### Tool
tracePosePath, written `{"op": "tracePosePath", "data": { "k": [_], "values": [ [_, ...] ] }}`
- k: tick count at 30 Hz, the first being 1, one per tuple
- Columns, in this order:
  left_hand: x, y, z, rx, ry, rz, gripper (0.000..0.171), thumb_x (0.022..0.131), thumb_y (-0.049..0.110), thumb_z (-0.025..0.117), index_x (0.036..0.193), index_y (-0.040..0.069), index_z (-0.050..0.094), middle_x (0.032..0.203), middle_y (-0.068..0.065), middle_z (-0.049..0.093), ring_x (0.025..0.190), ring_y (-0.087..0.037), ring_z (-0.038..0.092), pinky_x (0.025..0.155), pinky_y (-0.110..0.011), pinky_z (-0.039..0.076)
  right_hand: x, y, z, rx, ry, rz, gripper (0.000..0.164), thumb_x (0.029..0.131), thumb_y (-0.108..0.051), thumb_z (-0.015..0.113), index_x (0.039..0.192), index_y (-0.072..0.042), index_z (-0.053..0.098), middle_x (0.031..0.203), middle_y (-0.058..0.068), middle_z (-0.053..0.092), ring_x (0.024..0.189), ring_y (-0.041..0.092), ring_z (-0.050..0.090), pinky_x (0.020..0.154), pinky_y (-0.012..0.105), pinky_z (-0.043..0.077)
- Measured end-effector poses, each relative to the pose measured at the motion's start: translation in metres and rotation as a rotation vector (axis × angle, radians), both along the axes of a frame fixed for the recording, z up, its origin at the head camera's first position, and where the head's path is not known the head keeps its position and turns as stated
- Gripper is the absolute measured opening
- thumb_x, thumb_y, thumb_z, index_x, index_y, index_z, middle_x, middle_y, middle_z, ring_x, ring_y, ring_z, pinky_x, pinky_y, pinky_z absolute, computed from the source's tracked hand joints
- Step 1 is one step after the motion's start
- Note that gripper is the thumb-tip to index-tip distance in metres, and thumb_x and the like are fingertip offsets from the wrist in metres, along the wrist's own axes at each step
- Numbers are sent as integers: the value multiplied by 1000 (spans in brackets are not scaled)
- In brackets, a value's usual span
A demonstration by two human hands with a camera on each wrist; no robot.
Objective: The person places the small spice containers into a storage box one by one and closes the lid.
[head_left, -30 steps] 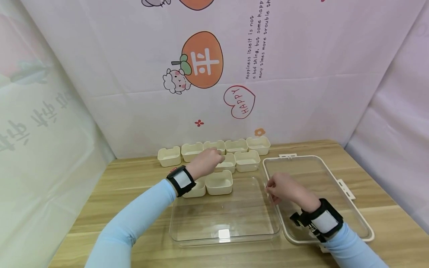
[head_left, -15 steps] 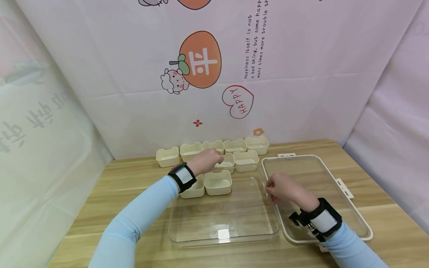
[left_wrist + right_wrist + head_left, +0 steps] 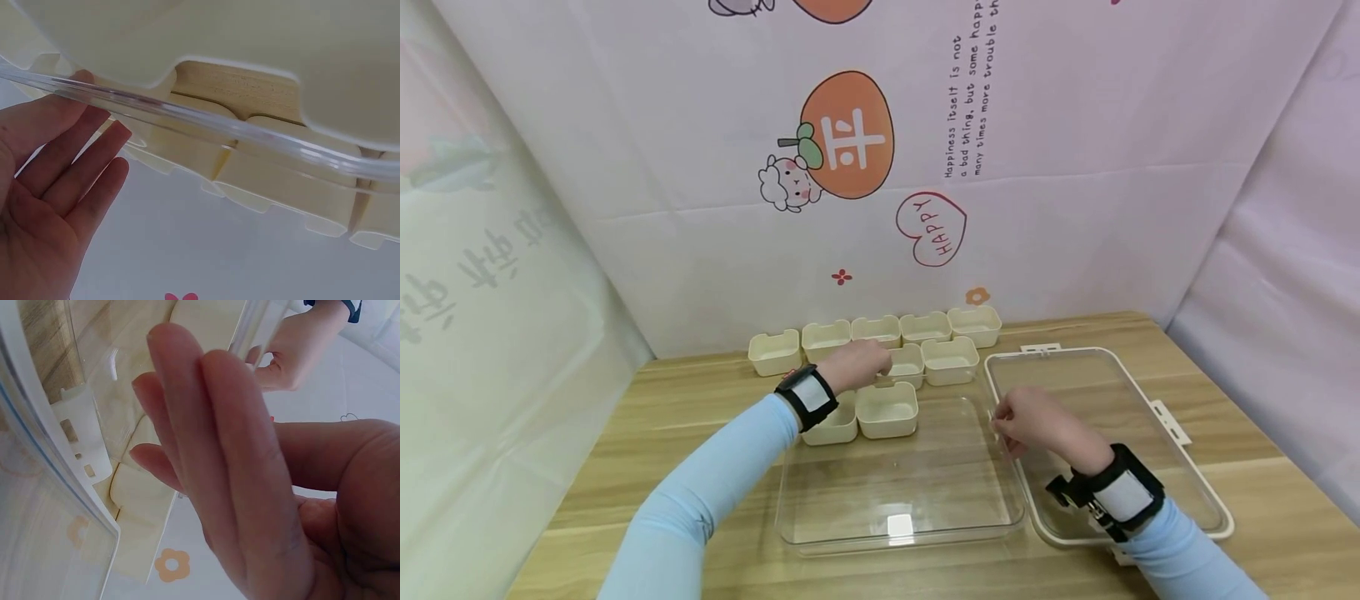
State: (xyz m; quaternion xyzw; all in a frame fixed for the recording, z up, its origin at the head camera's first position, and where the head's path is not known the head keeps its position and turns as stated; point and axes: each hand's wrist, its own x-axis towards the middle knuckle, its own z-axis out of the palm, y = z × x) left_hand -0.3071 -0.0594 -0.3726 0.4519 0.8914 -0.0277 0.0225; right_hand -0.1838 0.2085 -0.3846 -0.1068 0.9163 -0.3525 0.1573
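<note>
My left hand (image 3: 853, 364) reaches over the back of a clear plastic box (image 3: 940, 492). In the left wrist view its fingers (image 3: 94, 175) extend beside the clear rim (image 3: 250, 134), the uppermost fingertip next to a cream bin; the thumb is hidden. Two small cream bins (image 3: 887, 414) stand in the box's back left corner, one partly behind my wrist. My right hand (image 3: 1036, 421) is by the box's right rim, between box and lid. Its fingers (image 3: 212, 444) look straight in the right wrist view; the thumb tip is hidden, so contact cannot be told.
A clear lid (image 3: 1112, 442) with a white frame and clasps (image 3: 1171, 422) lies at the right, close beside the box. Several more cream bins (image 3: 951, 362) stand in rows at the back of the wooden table (image 3: 617, 492), against a printed cloth (image 3: 1060, 242).
My left hand has come slightly lower and nearer, showing more of the bin behind it. My right hand stays at the box's right rim. The head view has shifted a little.
</note>
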Motion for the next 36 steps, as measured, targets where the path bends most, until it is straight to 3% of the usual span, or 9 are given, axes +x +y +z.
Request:
{"op": "tracePosePath", "data": {
  "k": [8, 19, 28, 34, 36],
  "values": [
    [-1, -4, -1, 49, -43, 17, 42, 74, -17, 46, 60, 15, 22, 65, 4, 11, 58, -10, 12, 54, -23, 13, 0, -1, -1, 1, -7, -8, 17, 89, -1, 57, 95, 12, 65, 66, 10, 67, 54, 18, 67, 54, 28, 55],
    [2, -4, -2, 58, -26, 37, 47, 78, -13, 48, 56, 17, 21, 63, 4, 12, 56, -10, 13, 54, -23, 15, 0, -1, -1, 7, -10, -15, 18, 89, -1, 57, 97, 13, 64, 67, 11, 68, 54, 19, 67, 56, 29, 56],
    [3, -2, -3, -46, 157, 54, 47, 82, -5, 53, 56, 19, 22, 64, 5, 19, 55, -8, 18, 50, -21, 16, -1, -1, 0, 3, -1, -5, 17, 89, -1, 57, 95, 13, 65, 65, 11, 68, 54, 18, 67, 55, 28, 56],
    [3, -4, -4, -33, 179, 42, 41, 84, -7, 51, 55, 17, 36, 61, 4, 31, 55, -10, 29, 47, -23, 26, 0, 0, 0, 11, -9, 1, 17, 89, -2, 57, 94, 12, 65, 64, 9, 67, 54, 18, 67, 57, 29, 56],
    [1, -6, -7, -2, 197, 11, 37, 82, -9, 50, 55, 15, 40, 61, 3, 36, 54, -11, 31, 46, -23, 29, 0, 0, 0, 12, -10, -4, 17, 89, -2, 58, 95, 12, 65, 65, 8, 67, 54, 18, 67, 56, 29, 56]
  ]
}}
